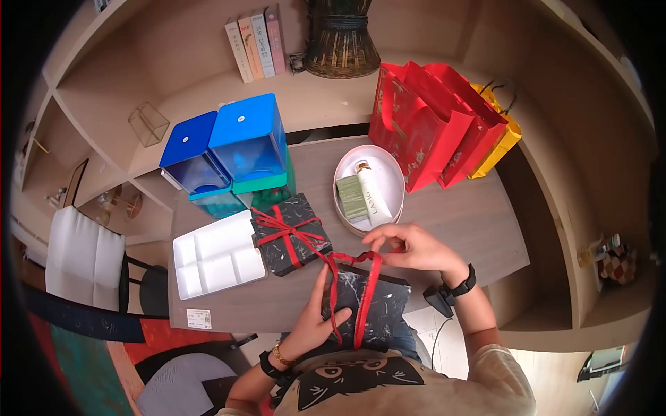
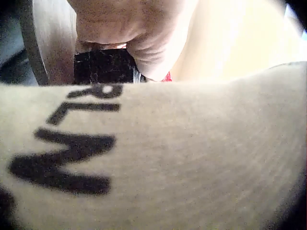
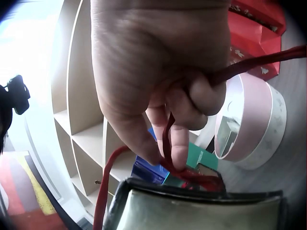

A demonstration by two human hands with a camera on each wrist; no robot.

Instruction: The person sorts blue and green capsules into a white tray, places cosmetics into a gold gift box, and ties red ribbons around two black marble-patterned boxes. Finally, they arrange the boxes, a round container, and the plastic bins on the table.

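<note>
A black marble-patterned gift box (image 1: 386, 305) is tilted up at the table's front edge, close to the person's body. My left hand (image 1: 310, 326) grips its left side, thumb across the face. In the left wrist view a shirt covers most of this hold, leaving only part of the box (image 2: 103, 66) in sight. Above the box's top edge my right hand (image 1: 422, 251) pinches a red ribbon (image 1: 368, 298) that loops over the box. The right wrist view shows this ribbon (image 3: 165, 143) running between the curled fingers, with one length trailing off right.
Beyond lies a second marbled box (image 1: 295, 253) tied with a red bow. A white divided tray (image 1: 215, 239), blue boxes (image 1: 246, 132) and a round box (image 1: 340, 208) holding a tube and a green box surround it. Red paper bags (image 1: 416, 132) stand at back right.
</note>
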